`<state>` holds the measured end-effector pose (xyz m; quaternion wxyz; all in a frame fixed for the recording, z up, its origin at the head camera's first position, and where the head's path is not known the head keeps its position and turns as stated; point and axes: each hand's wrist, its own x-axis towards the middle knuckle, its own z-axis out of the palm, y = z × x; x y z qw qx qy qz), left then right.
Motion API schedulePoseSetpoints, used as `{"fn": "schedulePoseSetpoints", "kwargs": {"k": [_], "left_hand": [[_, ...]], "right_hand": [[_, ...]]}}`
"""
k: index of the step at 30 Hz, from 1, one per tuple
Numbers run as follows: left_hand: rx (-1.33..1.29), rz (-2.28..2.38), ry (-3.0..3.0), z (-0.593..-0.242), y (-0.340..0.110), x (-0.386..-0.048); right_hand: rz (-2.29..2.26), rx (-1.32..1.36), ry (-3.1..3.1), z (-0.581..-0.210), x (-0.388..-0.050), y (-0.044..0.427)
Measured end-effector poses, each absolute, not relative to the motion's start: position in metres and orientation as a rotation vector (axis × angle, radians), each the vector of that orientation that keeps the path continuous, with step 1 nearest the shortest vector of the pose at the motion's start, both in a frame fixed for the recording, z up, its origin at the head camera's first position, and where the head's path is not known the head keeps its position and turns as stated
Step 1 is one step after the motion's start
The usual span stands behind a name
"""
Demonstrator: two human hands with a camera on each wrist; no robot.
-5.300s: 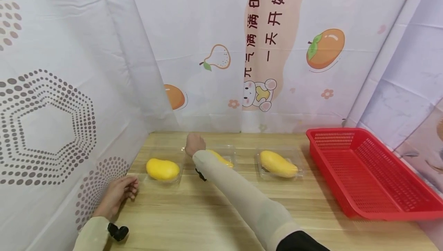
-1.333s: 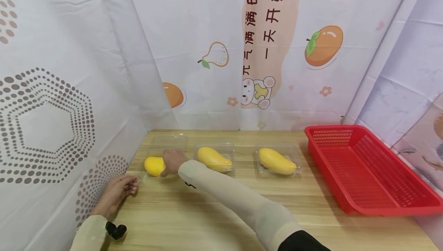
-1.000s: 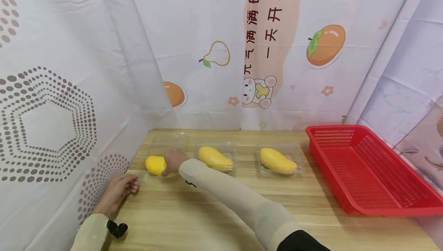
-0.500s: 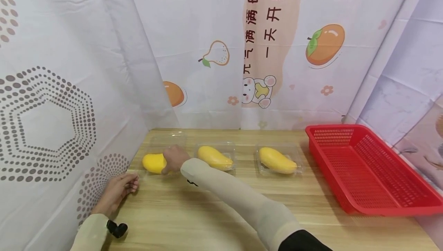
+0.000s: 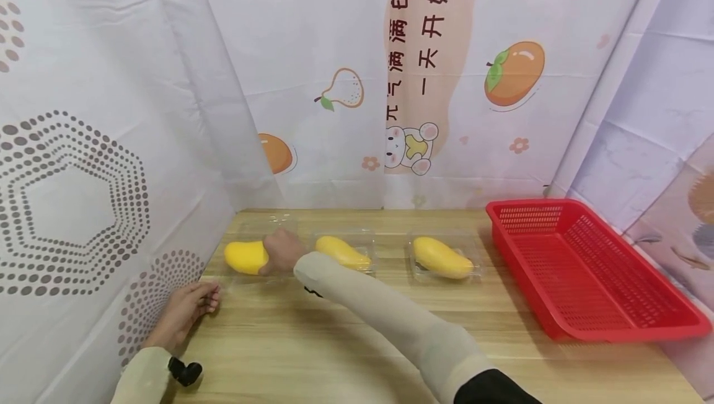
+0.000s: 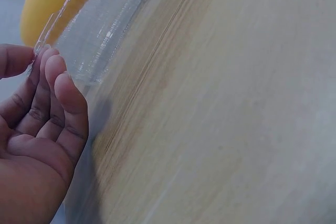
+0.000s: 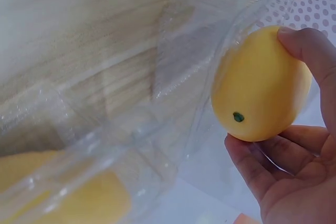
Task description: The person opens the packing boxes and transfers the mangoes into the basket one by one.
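My right hand (image 5: 283, 250) holds a yellow mango (image 5: 244, 258) at the left of the table. In the right wrist view, its thumb (image 7: 307, 51) lies on one side of the mango and the fingers on the other; a green stem spot faces the camera. A clear plastic box (image 6: 102, 45) with its lid raised surrounds or lies just below the mango; exact contact is hard to tell. At the box's near-left edge, my left hand (image 5: 186, 308) pinches the rim between thumb and fingertips, as the left wrist view shows.
Two more mangoes, a middle one (image 5: 341, 254) and a right one (image 5: 443, 258), lie in clear boxes along the back. A red plastic basket (image 5: 591, 280) stands at the right. Patterned curtains (image 5: 334, 32) border the wooden table (image 5: 334, 342).
Earlier my right hand was at the back between the left and middle boxes. It then came to the left mango, gripped it, and has raised it slightly. My left hand stays put.
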<state>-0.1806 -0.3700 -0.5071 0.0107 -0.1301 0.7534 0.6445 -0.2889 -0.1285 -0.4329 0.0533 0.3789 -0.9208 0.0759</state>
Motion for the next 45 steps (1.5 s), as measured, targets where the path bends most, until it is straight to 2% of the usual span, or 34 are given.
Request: {"fn": "schedulePoseSetpoints", "kwargs": {"k": [45], "left_hand": [[-0.454, 2.011, 2.310, -0.510, -0.370, -0.183]], "right_hand": [[0.318, 1.214, -2.754, -0.404, -0.293, -0.073]]}}
